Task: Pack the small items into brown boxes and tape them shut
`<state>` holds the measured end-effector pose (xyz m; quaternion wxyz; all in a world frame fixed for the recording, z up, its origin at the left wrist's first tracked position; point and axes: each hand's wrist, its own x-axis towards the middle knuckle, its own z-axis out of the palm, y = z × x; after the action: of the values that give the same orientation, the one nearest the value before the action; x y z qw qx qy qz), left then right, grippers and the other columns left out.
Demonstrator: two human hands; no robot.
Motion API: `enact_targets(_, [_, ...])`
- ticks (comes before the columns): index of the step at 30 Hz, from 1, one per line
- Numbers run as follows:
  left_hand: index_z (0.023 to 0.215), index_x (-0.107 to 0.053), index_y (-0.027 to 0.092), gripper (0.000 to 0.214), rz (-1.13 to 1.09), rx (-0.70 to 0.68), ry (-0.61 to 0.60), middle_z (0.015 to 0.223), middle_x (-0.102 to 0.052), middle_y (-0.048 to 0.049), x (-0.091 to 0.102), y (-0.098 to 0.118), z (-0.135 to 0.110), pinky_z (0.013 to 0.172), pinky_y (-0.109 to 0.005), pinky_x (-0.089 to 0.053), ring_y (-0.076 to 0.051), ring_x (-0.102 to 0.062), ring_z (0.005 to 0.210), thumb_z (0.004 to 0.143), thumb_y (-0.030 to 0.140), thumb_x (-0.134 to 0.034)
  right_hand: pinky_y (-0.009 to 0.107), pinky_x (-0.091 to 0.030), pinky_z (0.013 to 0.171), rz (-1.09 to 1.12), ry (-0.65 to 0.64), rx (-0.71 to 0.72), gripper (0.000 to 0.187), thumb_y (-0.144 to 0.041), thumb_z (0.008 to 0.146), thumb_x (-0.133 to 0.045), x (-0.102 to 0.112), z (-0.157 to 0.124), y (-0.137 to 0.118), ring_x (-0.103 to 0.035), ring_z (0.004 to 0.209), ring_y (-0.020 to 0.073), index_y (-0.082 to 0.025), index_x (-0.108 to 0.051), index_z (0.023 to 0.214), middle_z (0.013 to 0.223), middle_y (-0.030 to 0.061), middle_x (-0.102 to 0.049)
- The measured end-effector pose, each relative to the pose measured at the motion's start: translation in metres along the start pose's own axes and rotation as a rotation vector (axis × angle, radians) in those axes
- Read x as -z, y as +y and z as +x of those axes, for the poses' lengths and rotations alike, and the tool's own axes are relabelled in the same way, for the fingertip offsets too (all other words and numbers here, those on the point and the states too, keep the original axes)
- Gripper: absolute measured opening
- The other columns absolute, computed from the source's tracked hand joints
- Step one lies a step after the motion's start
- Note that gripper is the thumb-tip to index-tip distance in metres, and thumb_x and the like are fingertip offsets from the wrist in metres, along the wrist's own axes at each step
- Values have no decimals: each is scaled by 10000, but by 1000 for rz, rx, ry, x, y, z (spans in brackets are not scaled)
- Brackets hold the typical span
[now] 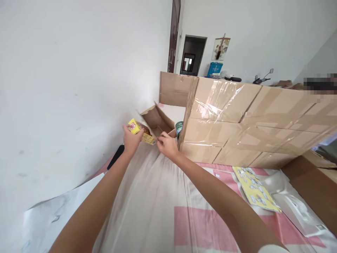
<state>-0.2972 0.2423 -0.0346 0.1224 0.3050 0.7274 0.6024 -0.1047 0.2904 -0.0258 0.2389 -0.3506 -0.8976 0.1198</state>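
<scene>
Left grip (131, 141) on rectangular carton (134, 126), cardboard box (157, 119)

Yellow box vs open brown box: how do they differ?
Look: the yellow box is brightly coloured with printed graphics, while the open brown box shows bare cardboard.
Size: the yellow box looks clearly smaller than the open brown box.
Handling: the left hand holds the yellow box; the right hand is at the open brown box's near edge.
Shared: both are boxes, close together near the wall.
</scene>
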Motion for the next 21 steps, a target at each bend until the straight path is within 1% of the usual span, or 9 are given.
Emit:
enact_targets(2, [1419, -496, 234, 710, -29, 5, -48, 1249, -667, -112, 31, 18, -16, 712, -343, -618, -254, -717, 946, 815, 446, -805, 261, -468, 785, -6, -15, 147, 288, -339, 1030, -528, 15, -27, -14, -676, 951, 160, -225, -753, 1168, 1239, 44, -658])
enact_targets(5, [1196, -660, 167, 427, -68, 75, -211, 1036, -728, -116, 74, 38, -45, 654, -354, -627, -254, -738, 831, 895, 470, -658, 251, -462, 720, 43, -5, 252, 278, -324, 1017, -548, 47, -75, -30, -672, 853, 134, -229, -757, 1175, 1191, 38, -691])
enact_targets(7, [1074, -680, 139, 405, -100, 179, -331, 914, -742, -124, 91, 43, -70, 638, -350, -630, -244, -739, 768, 954, 495, -529, 248, -459, 693, 90, 5, 277, 263, -310, 998, -579, 70, -111, -32, -661, 779, 118, -225, -765, 1163, 1163, 33, -706])
enact_targets(8, [1057, -673, 146, 416, -139, 287, -392, 897, -751, -123, 95, 43, -84, 637, -341, -629, -235, -738, 744, 956, 520, -523, 248, -460, 685, 109, 11, 282, 245, -308, 990, -592, 81, -130, -30, -654, 751, 113, -217, -774, 1128, 1140, 34, -711])
enact_targets(10, [1067, -657, 160, 449, -189, 443, -445, 898, -768, -117, 94, 40, -118, 625, -333, -627, -216, -723, 681, 939, 580, -561, 246, -457, 666, 139, 25, 276, 210, -301, 983, -608, 98, -171, -21, -640, 711, 107, -196, -785, 1023, 1077, 35, -712])
enact_targets(12, [1110, -656, 155, 485, -166, 468, -521, 912, -781, -136, 82, 33, -156, 666, -373, -641, -238, -739, 698, 957, 598, -533, 243, -449, 650, 150, 40, 257, 194, -292, 972, -623, 110, -214, -7, -629, 694, 108, -182, -774, 920, 1006, 34, -705])
enact_targets(16, [1093, -721, 132, 746, -14, 591, -798, 911, -789, -170, 48, 19, -233, 771, -395, -642, -273, -765, 763, 904, 809, -471, 241, -429, 617, 133, 68, 192, 190, -274, 933, -659, 120, -296, 19, -618, 681, 116, -183, -714, 776, 897, 22, -675])
enact_targets(18, [1010, -745, 122, 847, 44, 550, -839, 837, -771, -164, 32, 16, -263, 774, -386, -635, -273, -756, 745, 833, 902, -469, 239, -445, 614, 146, 91, 154, 178, -261, 923, -660, 122, -326, 31, -606, 657, 105, -181, -693, 767, 943, 29, -678])
enact_targets(21, [822, -720, 148, 854, 85, 522, -806, 728, -713, -126, 14, 19, -288, 737, -372, -621, -256, -729, 665, 762, 962, -469, 240, -485, 628, 177, 125, 124, 127, -223, 903, -661, 128, -350, 47, -609, 646, 94, -177, -681, 787, 1066, 54, -693])
